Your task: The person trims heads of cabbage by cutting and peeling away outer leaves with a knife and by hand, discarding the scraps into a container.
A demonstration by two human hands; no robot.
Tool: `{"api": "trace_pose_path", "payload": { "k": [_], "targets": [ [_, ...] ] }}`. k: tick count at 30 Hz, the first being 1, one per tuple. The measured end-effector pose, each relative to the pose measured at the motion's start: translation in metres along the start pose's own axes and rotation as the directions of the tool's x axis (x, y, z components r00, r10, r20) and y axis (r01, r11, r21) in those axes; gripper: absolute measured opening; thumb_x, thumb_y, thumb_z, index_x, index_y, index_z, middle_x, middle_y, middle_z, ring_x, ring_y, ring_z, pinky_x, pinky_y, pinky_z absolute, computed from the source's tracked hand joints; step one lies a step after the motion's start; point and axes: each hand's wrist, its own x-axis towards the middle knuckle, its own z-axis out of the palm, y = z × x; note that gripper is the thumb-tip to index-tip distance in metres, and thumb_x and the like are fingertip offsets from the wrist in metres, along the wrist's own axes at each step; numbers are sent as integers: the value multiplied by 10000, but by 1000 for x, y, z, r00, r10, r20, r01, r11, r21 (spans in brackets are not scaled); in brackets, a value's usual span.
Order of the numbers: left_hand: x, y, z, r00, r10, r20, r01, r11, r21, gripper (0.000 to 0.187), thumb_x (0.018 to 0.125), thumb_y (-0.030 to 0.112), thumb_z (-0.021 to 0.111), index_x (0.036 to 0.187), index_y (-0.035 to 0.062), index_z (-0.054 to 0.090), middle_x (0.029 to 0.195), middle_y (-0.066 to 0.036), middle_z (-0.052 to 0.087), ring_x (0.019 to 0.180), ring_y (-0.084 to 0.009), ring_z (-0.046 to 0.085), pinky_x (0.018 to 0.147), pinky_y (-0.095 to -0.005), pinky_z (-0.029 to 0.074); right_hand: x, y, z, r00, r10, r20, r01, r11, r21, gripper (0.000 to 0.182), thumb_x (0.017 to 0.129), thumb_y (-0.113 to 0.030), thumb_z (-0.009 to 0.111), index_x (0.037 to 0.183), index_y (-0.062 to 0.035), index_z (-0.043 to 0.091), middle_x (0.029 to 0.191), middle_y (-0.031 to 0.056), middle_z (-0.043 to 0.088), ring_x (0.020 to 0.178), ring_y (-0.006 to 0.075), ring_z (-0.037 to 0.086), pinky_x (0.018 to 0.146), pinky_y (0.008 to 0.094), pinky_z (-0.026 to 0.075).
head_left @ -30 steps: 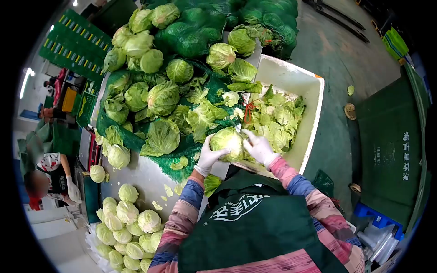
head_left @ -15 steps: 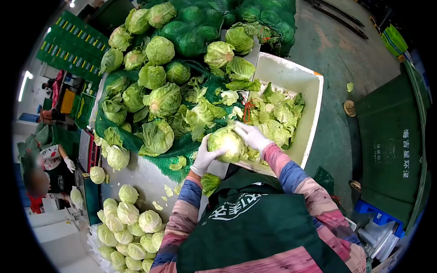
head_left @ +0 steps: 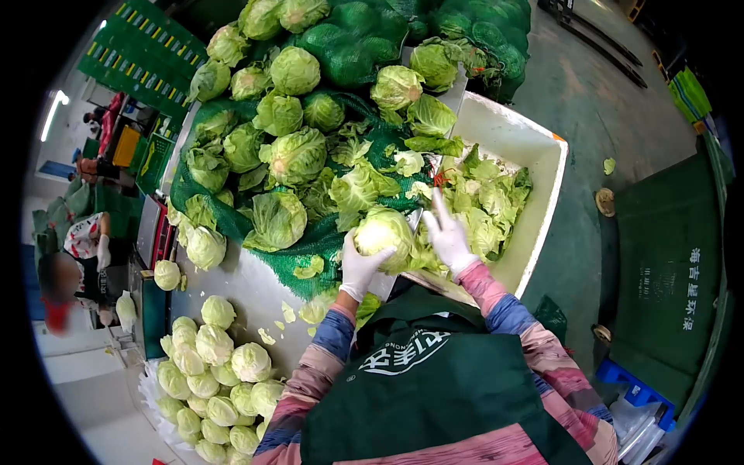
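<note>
My left hand (head_left: pixel 360 267), in a white glove, cups a pale green cabbage (head_left: pixel 385 235) from its left side. Just to the right of that cabbage, my right hand (head_left: pixel 449 239), also gloved, is raised with fingers stretched out and apart. It sits over the near left edge of a white foam box (head_left: pixel 535 209) that contains torn cabbage leaves (head_left: pixel 484 221). Beyond my left hand, leafy cabbages (head_left: pixel 296 157) and loose leaves lie on green netting (head_left: pixel 279 267).
Trimmed cabbages (head_left: pixel 213 345) are piled at the lower left. Full net sacks (head_left: pixel 345 46) stand at the back. A large green bin (head_left: pixel 666 271) is on the right. A co-worker (head_left: pixel 93 260) stands at the far left, and pallet forks (head_left: pixel 597 39) lie at the upper right.
My right hand has come away from the cabbage and moved right, its fingers now pointing up. The cabbage stays in my left hand, turned slightly. The whole view has shifted a little.
</note>
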Motion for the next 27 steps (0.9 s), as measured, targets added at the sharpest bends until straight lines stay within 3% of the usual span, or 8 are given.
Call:
{"api": "trace_pose_path", "payload": {
  "k": [2,4,8,10,14,21,24,27],
  "targets": [
    [-3,11,4,992,122,33,-126,972,199,991,582,335,897,1327,-52,371,1224,-190,496,1102,-299,530,969,-359,436,1,-18,-1,970,-98,223,159,949,-272,555,957,-405,492,1432,-142,378,707,252,618,643,394,618,625,440,490],
    [-9,20,11,985,171,16,-162,893,419,1069,542,371,905,1348,-58,349,1236,-224,461,1135,-346,494,983,-398,421,2,-36,-1,914,49,402,181,838,-514,596,957,-493,407,1439,-149,351,827,217,667,719,400,634,669,459,502],
    [-9,16,8,979,202,34,-198,892,406,1047,558,370,898,1353,-52,362,1232,-214,464,1128,-349,498,982,-397,419,7,-21,12,918,73,390,154,841,-518,578,956,-502,403,1397,-130,421,873,212,674,767,404,638,713,456,505],
    [-10,17,3,979,197,58,-204,900,384,1038,572,370,894,1357,-53,363,1246,-212,468,1146,-333,498,992,-387,413,14,-11,15,931,121,345,-21,960,-280,558,953,-511,401,1323,-105,500,889,222,671,820,399,642,742,461,501],
    [-10,16,-4,966,224,131,-257,899,356,1004,606,336,883,1374,-43,361,1271,-206,465,1171,-307,496,1011,-370,400,24,-9,15,951,143,274,14,866,-499,477,957,-482,411,1094,-70,608,936,228,666,862,402,636,770,471,492],
    [-11,7,-15,953,231,196,-287,898,334,994,610,269,881,1388,-34,342,1281,-190,461,1181,-293,497,1010,-360,410,25,77,15,938,300,172,-157,812,-562,448,899,-428,540,1171,-73,566,931,223,672,860,388,647,763,477,493],
    [-13,-21,-27,974,145,174,-149,989,10,996,617,242,880,1401,-23,326,1307,-180,467,1190,-263,503,1015,-347,416,4,83,8,938,322,130,-183,776,-603,515,862,-459,598,1208,-80,558,906,222,674,832,385,653,730,474,496],
    [-23,-10,-31,967,148,208,-154,988,13,1033,597,236,890,1414,-14,309,1315,-184,469,1177,-270,516,1017,-352,420,-1,26,-2,990,144,9,-136,952,-275,657,854,-553,573,1331,-112,474,847,217,673,759,370,657,689,445,506]
  ]
}}
